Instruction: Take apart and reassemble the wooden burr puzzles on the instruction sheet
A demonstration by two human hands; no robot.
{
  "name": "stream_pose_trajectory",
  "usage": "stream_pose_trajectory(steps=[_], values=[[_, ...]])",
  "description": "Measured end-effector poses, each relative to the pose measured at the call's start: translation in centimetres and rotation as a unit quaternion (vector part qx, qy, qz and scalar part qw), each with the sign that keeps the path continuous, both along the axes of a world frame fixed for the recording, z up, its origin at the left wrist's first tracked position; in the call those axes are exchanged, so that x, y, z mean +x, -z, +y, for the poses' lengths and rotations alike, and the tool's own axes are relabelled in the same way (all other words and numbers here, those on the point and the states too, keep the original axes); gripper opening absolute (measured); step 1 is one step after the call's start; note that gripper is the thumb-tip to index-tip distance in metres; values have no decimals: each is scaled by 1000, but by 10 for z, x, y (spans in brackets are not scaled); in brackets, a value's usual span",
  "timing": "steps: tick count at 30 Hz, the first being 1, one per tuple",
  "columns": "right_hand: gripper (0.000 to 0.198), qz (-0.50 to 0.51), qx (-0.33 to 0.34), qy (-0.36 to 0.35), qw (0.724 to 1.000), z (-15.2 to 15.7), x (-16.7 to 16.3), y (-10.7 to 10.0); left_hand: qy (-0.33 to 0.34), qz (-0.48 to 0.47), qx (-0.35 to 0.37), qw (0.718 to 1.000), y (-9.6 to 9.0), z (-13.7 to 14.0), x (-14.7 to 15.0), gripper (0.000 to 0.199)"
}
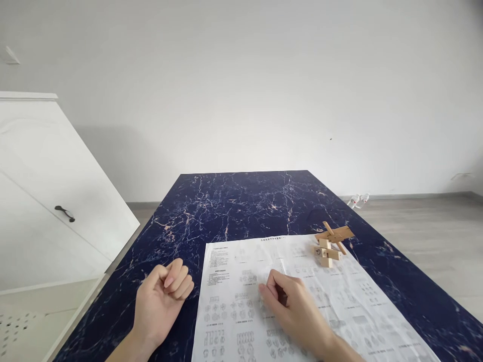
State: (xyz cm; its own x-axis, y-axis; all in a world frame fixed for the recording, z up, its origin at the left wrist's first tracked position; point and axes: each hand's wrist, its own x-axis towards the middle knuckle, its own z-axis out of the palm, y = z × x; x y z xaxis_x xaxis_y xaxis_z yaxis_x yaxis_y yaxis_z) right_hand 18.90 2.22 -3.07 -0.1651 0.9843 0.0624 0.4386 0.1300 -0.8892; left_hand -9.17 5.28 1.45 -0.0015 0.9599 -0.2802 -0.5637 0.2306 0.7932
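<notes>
My left hand point(165, 296) is curled into a fist beside the left edge of a printed instruction sheet point(260, 266), with no object showing in it. On the sheet rests my right hand point(289, 304), its fingers curled in and the thumb against them; nothing shows in the gap between. Up and to the right of that hand, a wooden interlocking block puzzle point(325, 253) stands on the sheet's top right part. Just behind the puzzle lies a flat wooden piece point(345, 233) with a thin wooden stick point(332, 235) across it. Neither hand touches the wooden pieces.
The sheet lies creased on a dark blue marble-patterned table point(237, 201). A white cabinet point(56, 191) with a dark handle stands to the left. Behind the table is a pale wall point(241, 100). A small clear object point(357, 200) is on the floor at the right.
</notes>
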Motion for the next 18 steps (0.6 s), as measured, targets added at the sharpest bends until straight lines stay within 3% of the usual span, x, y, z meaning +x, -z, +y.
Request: stream_pose_trajectory(steps=[6, 11, 14, 18], values=[[37, -76, 162, 32, 983, 8, 15, -1, 18, 19, 16, 1000, -1, 2, 3, 53], [24, -106, 317, 136, 933, 22, 35, -12, 42, 29, 26, 998, 3, 0, 0, 52], [6, -150, 354, 218, 897, 34, 53, -15, 56, 26, 30, 998, 2, -1, 1, 52], [26, -177, 338, 324, 866, 48, 81, -10, 69, 26, 42, 996, 0, -1, 4, 50]])
